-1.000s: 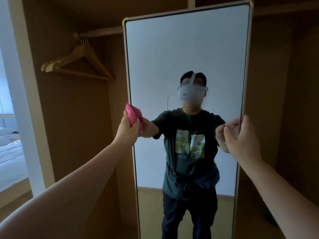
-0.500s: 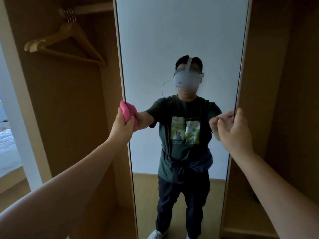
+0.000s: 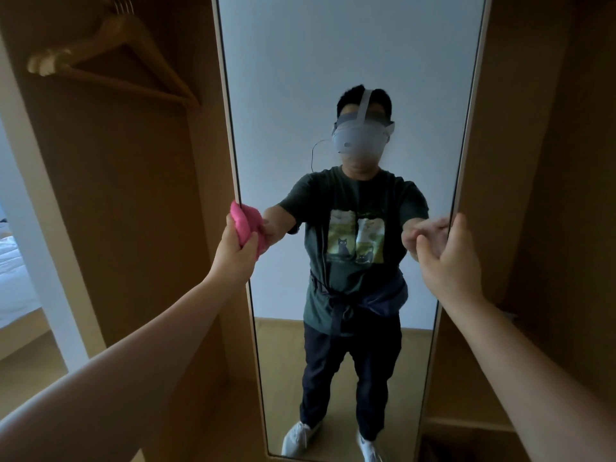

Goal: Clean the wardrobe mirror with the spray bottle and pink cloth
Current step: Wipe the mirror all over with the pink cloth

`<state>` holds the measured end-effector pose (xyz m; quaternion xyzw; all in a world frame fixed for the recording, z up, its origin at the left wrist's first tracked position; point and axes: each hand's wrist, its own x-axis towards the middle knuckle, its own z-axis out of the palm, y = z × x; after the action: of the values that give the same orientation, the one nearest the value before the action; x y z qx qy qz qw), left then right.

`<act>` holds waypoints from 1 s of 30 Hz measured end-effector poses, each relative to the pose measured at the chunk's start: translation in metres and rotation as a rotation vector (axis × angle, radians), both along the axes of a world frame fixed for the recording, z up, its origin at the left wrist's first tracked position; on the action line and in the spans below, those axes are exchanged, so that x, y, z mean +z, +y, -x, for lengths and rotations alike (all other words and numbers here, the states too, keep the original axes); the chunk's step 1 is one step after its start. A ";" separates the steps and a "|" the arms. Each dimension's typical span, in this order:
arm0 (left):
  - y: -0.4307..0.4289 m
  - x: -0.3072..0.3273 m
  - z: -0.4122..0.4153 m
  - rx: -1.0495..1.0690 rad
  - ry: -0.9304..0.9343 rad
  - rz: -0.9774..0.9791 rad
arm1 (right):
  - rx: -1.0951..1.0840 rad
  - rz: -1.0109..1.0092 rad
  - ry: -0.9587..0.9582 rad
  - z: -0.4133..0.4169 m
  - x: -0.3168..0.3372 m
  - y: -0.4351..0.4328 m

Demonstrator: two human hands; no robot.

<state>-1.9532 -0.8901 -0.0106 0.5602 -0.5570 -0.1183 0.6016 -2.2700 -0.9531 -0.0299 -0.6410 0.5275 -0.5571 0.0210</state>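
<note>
A tall wardrobe mirror (image 3: 350,61) with a thin pale frame stands ahead and reflects a person. My left hand (image 3: 235,253) grips a bunched pink cloth (image 3: 246,225) and presses it against the mirror's left edge at mid height. At the same height, my right hand (image 3: 450,258) holds the mirror's right edge, thumb along the frame and fingers on the glass. No spray bottle is in view.
Wooden hangers (image 3: 110,58) hang from a rail in the open wardrobe bay left of the mirror. Wooden wardrobe panels (image 3: 550,161) stand close on the right. A bed with white bedding (image 3: 13,271) shows at far left.
My view has tipped down, so the mirror's top is out of frame and its bottom shows. Both hands have slid lower along the mirror's edges, the cloth still in my left hand.
</note>
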 end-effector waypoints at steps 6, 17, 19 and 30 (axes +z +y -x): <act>0.001 -0.022 -0.002 -0.028 0.035 -0.063 | -0.006 -0.025 0.001 0.000 -0.021 0.001; -0.002 -0.054 -0.006 -0.073 0.057 -0.075 | -0.004 -0.063 0.013 0.002 -0.049 0.005; -0.002 -0.058 -0.005 -0.062 0.066 -0.080 | 0.010 -0.074 0.016 0.003 -0.053 0.006; 0.001 -0.082 -0.005 -0.071 0.073 -0.078 | 0.053 -0.138 0.024 0.005 -0.078 0.008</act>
<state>-1.9477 -0.8894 -0.0929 0.5583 -0.5494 -0.1814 0.5946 -2.2754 -0.9450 -0.1083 -0.6584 0.5478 -0.5109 0.0736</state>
